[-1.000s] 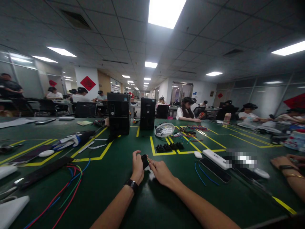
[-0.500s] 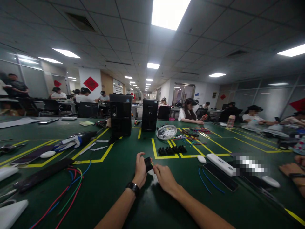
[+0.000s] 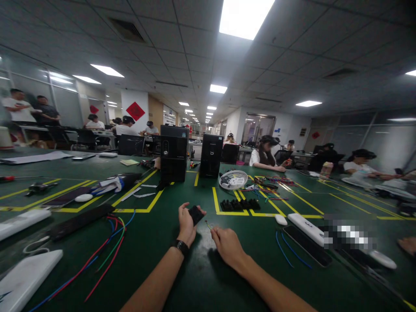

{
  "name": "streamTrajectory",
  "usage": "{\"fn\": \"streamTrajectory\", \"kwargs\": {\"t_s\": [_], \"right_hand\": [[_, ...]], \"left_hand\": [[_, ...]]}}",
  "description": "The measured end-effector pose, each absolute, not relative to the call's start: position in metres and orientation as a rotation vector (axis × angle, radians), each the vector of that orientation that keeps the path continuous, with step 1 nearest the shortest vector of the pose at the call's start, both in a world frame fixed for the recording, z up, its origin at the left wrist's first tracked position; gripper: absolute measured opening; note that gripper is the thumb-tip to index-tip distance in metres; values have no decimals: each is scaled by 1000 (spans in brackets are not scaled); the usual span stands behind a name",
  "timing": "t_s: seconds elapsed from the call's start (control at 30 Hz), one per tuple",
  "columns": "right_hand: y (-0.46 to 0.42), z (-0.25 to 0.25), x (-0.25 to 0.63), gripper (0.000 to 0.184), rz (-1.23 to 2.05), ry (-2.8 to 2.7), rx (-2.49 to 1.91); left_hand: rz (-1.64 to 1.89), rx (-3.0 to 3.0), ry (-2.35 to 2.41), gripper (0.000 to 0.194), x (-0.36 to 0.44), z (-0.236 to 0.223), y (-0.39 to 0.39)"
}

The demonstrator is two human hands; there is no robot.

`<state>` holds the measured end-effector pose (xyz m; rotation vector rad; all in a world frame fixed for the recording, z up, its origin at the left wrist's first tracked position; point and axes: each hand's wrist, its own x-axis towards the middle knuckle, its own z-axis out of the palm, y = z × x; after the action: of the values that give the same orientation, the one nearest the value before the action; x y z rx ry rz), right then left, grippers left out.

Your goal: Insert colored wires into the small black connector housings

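My left hand (image 3: 186, 224), with a dark watch on its wrist, is closed around a small black block (image 3: 196, 214). Between the pinched fingers of my right hand (image 3: 225, 243) is a thin yellow-green wire (image 3: 209, 225), its tip pointing up and left toward the block. A small gap lies between wire tip and block. Beyond my hands, a row of several black blocks (image 3: 239, 204) sits inside yellow tape lines on the green table (image 3: 201, 277).
Two black boxes (image 3: 173, 156) stand at the back. A white basket (image 3: 233, 179) is right of them, near bundled coloured wires (image 3: 276, 182). Loose wires (image 3: 110, 247) lie left; blue wires (image 3: 294, 249) and a phone (image 3: 307, 245) lie right. Another person's hand (image 3: 407, 245) is far right.
The wire and my right hand have come away from the black block, where they were touching or very close. The view has turned slightly left.
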<state>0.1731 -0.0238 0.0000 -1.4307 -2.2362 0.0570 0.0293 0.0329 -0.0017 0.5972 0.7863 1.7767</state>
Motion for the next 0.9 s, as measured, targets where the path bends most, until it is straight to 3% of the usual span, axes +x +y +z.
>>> {"fn": "streamTrajectory", "kwargs": {"t_s": [0.1, 0.3, 0.57, 0.9], "right_hand": [[-22, 6, 175, 37, 120, -2172, -1420], [-16, 12, 185, 34, 192, -2184, -1474], [-14, 8, 189, 35, 162, -2335, -1522], [-15, 9, 198, 27, 432, -2284, -1371]], "left_hand": [[1681, 891, 965, 18, 8, -7, 38], [1493, 1175, 1208, 29, -14, -10, 69], [1369, 1468, 1476, 29, -57, 4, 113], [1058, 1861, 1365, 23, -83, 24, 117]]}}
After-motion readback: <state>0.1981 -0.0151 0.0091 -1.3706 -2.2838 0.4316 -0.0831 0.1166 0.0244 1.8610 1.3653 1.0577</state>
